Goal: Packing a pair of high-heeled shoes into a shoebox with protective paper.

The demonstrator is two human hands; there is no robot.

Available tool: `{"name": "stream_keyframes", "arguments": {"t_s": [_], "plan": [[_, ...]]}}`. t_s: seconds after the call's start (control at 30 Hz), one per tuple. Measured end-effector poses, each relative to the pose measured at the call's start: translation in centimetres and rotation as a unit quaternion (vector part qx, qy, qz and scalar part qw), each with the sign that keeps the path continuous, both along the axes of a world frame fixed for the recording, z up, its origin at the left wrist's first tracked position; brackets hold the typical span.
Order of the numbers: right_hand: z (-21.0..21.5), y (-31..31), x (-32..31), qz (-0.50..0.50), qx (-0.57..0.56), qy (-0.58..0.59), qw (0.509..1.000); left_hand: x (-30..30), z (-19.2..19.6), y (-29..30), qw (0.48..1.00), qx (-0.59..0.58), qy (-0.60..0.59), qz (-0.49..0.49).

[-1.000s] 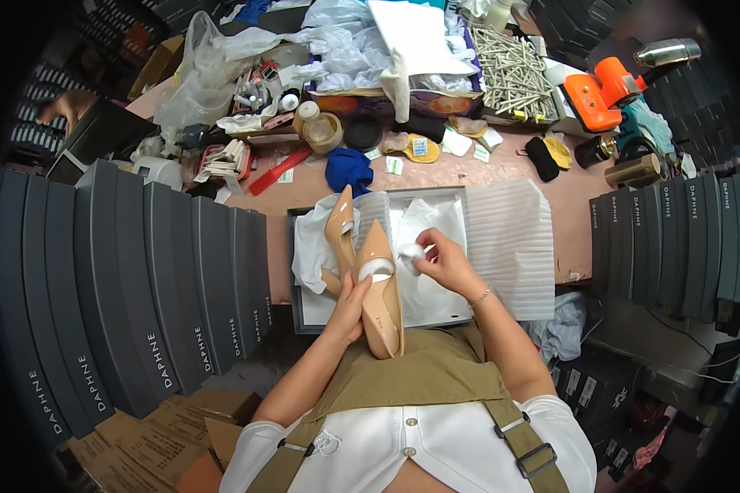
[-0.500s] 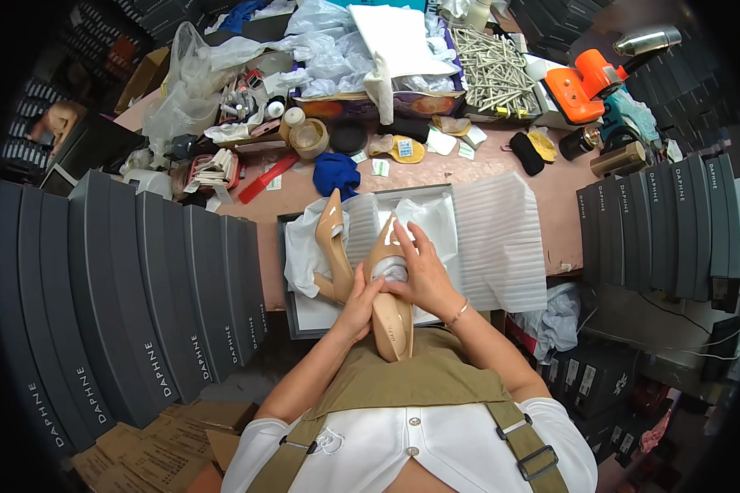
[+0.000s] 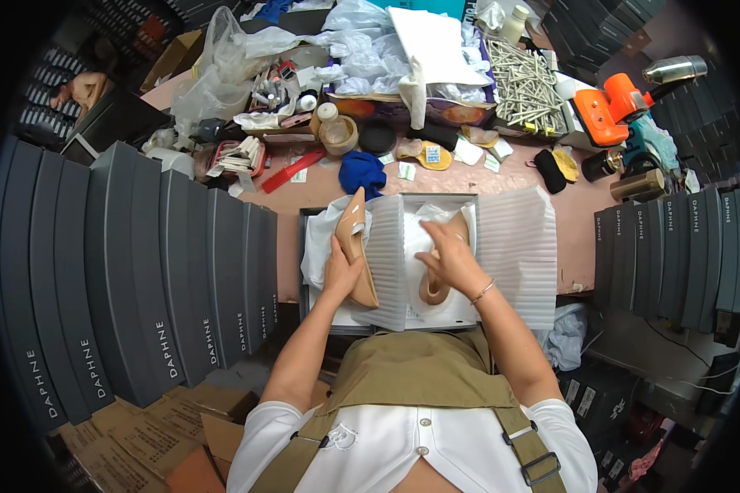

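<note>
A beige pointed shoe (image 3: pixel 358 279) is gripped at its side by my left hand (image 3: pixel 339 269), the thumb across it and the fingers along the outer edge. The matching beige shoe (image 3: pixel 432 289) lies to the right, partly covered by my right hand (image 3: pixel 455 261), whose fingers are spread. Whether those fingers touch it I cannot tell. Both shoes are over an open grey shoe box (image 3: pixel 302 292) with white lining. A ribbed white foam sheet (image 3: pixel 388 255) runs between the shoes, and more foam (image 3: pixel 518 255) spreads past the right edge. White tissue paper (image 3: pixel 322 234) lies at the left.
Grey shoe boxes (image 3: pixel 123 271) stand in a row at left, with more boxes (image 3: pixel 670 246) at right. Behind are a blue cloth (image 3: pixel 362 174), a red comb (image 3: pixel 292 171), a carton of crumpled tissue (image 3: pixel 362 107), a bin of pale sticks (image 3: pixel 522 86) and an orange device (image 3: pixel 604 111).
The right-hand shoe has moved from my lap into the box. My left hand has shifted from it to the left shoe, now turned sole-side differently. My right fingers have spread.
</note>
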State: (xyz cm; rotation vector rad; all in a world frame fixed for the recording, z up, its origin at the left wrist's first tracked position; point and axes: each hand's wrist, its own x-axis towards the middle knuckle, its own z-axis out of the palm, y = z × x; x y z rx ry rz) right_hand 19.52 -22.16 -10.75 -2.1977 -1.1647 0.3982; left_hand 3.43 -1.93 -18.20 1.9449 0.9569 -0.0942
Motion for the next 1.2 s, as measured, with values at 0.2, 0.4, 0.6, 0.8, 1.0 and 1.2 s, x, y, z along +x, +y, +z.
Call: {"name": "stream_keyframes", "arguments": {"t_s": [0.2,0.4,0.6,0.8,1.0,1.2], "plan": [[4.0,4.1,-4.1,-0.012,0.113,0.151,0.982,-2.7,7.3,0.4,0.905,-0.406,-0.127,0.024],[2.9,5.1,-8.3,0.032,0.136,0.037,0.99,-2.6,7.4,-6.0,0.71,-0.602,-0.243,0.273],[4.0,4.5,-7.0,0.165,0.002,-0.209,0.964,-1.6,8.7,-5.2,0.692,-0.652,-0.116,0.289],[2.9,4.8,-6.1,0.264,0.09,-0.242,0.929,-1.9,8.4,-5.5,0.688,-0.67,-0.113,0.254],[0.8,2.1,-5.3,0.316,0.069,-0.126,0.938,-3.8,4.2,-8.6,0.681,-0.675,-0.098,0.265],[3.8,-1.3,-1.1,0.031,0.057,-0.099,0.993,-2.6,6.0,-5.5,0.676,-0.665,-0.115,0.297]]}}
